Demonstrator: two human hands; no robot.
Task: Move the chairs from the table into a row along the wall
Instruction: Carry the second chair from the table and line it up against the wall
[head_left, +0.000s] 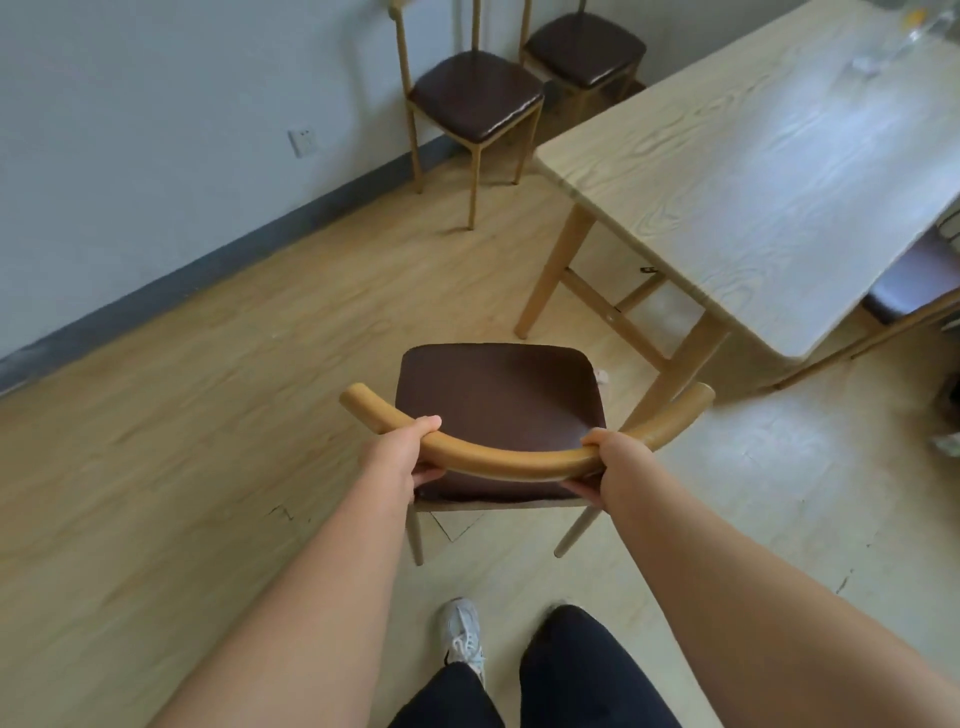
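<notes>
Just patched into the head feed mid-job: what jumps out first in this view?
Front and centre, both hands, left hand and right hand, grip the curved wooden backrest of a brown-seated chair. Two matching chairs, near chair and far chair, stand side by side against the wall at the top. The pale wood table fills the upper right, with another chair tucked at its far side.

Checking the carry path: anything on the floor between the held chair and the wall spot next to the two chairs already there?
Nothing visible. Left hand and right hand grip the backrest of the held chair. Bare floor runs to the wall beside the nearer parked chair; the table stands off right.
</notes>
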